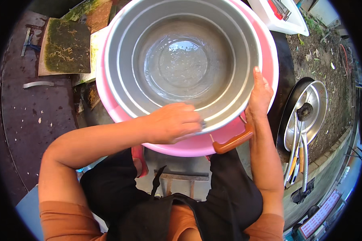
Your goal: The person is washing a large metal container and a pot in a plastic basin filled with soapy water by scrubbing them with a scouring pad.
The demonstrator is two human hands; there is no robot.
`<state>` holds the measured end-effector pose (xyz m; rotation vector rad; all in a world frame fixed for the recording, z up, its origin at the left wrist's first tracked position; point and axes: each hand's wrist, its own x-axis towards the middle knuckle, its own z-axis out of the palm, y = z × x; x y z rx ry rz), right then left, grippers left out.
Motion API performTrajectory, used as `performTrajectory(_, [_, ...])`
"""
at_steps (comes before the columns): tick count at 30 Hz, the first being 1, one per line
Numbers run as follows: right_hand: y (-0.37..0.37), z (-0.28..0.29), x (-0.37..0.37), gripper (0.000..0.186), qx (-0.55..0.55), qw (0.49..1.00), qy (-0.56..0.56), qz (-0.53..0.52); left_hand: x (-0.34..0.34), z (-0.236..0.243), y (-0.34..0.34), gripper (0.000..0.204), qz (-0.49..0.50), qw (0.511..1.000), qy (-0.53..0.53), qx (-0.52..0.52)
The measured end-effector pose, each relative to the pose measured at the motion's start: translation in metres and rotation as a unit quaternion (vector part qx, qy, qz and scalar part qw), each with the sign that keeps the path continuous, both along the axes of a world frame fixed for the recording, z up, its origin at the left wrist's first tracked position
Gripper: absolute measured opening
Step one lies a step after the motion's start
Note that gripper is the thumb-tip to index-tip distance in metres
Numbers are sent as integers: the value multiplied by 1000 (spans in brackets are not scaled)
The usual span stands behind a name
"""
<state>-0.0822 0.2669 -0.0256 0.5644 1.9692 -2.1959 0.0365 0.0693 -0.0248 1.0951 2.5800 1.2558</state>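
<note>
A large aluminium pot point(124, 52) with a little water in its bottom sits tilted inside a pink basin point(185, 146). My left hand point(175, 122) is at the pot's near rim, fingers curled over a small greyish thing mostly hidden by them. My right hand point(258, 96) grips the pot's right rim, thumb up along the outside. A brown handle point(231, 140) hangs from the pot below the near rim, beside my right wrist.
At the right are a steel pan point(319, 100) with long-handled utensils, a bare soil strip and, higher, a white tub point(291, 26) of tools. At the left are mossy boards point(66, 46) and a dark surface point(36, 120). A wooden frame point(181, 176) shows between my legs.
</note>
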Motion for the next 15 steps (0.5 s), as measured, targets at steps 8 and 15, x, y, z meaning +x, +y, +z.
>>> performTrajectory(8, [-17,-9,2,27,21,999,15,42,-27,0,59,18,87,987,107,82])
performTrajectory(15, [-10,2,-6,26,-2,999,1,33,22,-8,-11,16,38,999,13,-2])
